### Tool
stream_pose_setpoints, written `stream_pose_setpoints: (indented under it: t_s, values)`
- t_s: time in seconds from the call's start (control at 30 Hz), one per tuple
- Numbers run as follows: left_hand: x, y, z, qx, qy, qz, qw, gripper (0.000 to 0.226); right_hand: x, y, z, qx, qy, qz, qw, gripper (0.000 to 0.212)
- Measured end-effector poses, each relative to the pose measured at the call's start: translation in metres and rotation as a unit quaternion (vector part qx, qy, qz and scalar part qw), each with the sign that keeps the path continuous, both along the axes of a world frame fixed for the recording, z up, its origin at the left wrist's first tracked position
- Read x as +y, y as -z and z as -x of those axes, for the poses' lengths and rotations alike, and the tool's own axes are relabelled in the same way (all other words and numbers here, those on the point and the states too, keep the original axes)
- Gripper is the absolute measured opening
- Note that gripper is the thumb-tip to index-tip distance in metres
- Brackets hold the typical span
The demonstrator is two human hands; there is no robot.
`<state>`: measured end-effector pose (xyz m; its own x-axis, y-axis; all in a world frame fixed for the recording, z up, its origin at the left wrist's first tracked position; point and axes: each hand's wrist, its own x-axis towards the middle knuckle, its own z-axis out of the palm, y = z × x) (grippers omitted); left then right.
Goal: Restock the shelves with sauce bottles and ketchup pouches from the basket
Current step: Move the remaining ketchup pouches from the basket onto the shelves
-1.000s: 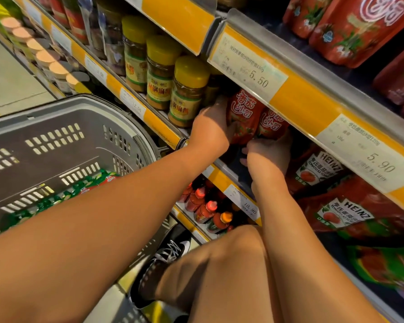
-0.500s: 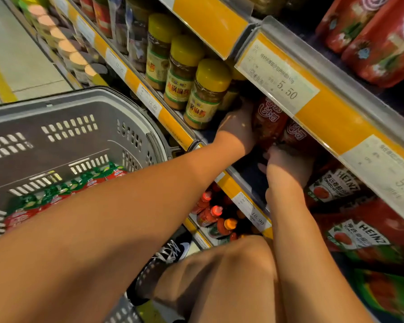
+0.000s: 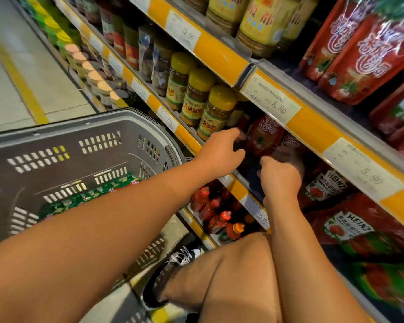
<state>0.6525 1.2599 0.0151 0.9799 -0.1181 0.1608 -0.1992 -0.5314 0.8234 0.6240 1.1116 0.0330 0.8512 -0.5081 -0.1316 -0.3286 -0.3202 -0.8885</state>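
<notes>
Two red ketchup pouches stand under the 5.50 price tag on the middle shelf, one (image 3: 262, 136) on the left and one (image 3: 292, 141) half hidden behind the shelf rail. My left hand (image 3: 222, 150) hovers just left of the first pouch, fingers loosely curled and holding nothing. My right hand (image 3: 281, 173) is below the second pouch; its blurred fingers reach forward toward that pouch's lower edge. The grey basket (image 3: 79, 122) stands to the left with several green-and-red ketchup pouches (image 3: 91, 197) lying in it, partly hidden by my left forearm.
Yellow-lidded jars (image 3: 215, 113) stand left of the pouches. Heinz pouches (image 3: 327, 185) fill the shelf to the right. Red sauce bottles (image 3: 217, 210) sit on the shelf below. My knee (image 3: 231, 264) and shoe (image 3: 173, 264) are by the shelf base. Aisle floor lies at left.
Both hands have drawn back from the pouches on the shelf; my left hand has let go of the left pouch. The view has tilted up, showing higher shelves.
</notes>
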Motion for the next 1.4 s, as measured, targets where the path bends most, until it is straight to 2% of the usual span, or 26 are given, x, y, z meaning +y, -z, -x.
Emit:
stream_pose_setpoints:
  t_s: [0.07, 0.1, 0.37, 0.5, 0.73, 1.03, 1.2, 1.27, 1.4]
  values:
    - [0.019, -0.004, 0.015, -0.004, 0.008, 0.010, 1.000, 0.032, 0.009, -0.001, 0.006, -0.005, -0.037, 0.041, 0.998, 0.009]
    - [0.028, -0.007, 0.022, -0.006, 0.009, 0.012, 1.000, 0.030, 0.016, -0.001, 0.009, -0.012, -0.063, 0.050, 0.997, 0.008]
    - [0.123, -0.020, 0.079, 0.001, -0.037, -0.033, 0.999, 0.014, 0.095, -0.008, 0.031, -0.036, -0.259, 0.125, 0.957, 0.027]
    - [0.178, -0.026, 0.107, 0.015, -0.089, -0.081, 0.993, 0.020, 0.140, -0.010, 0.041, -0.052, -0.332, 0.161, 0.928, 0.039]
    - [0.264, -0.016, 0.154, 0.055, -0.191, -0.093, 0.976, 0.024, 0.215, 0.004, 0.050, -0.048, -0.440, 0.220, 0.869, 0.046]
    - [0.329, 0.042, 0.174, 0.153, -0.284, -0.062, 0.945, 0.034, 0.289, 0.048, 0.060, 0.016, -0.542, 0.305, 0.783, 0.050]
    - [0.348, 0.077, 0.179, 0.233, -0.264, -0.113, 0.929, 0.046, 0.314, 0.077, 0.052, 0.054, -0.573, 0.365, 0.732, 0.050]
    - [0.356, 0.088, 0.179, 0.272, -0.251, -0.131, 0.920, 0.044, 0.321, 0.091, 0.048, 0.070, -0.587, 0.388, 0.707, 0.047]
    - [0.363, 0.109, 0.175, 0.338, -0.229, -0.175, 0.896, 0.035, 0.330, 0.124, 0.046, 0.126, -0.601, 0.389, 0.687, 0.047]
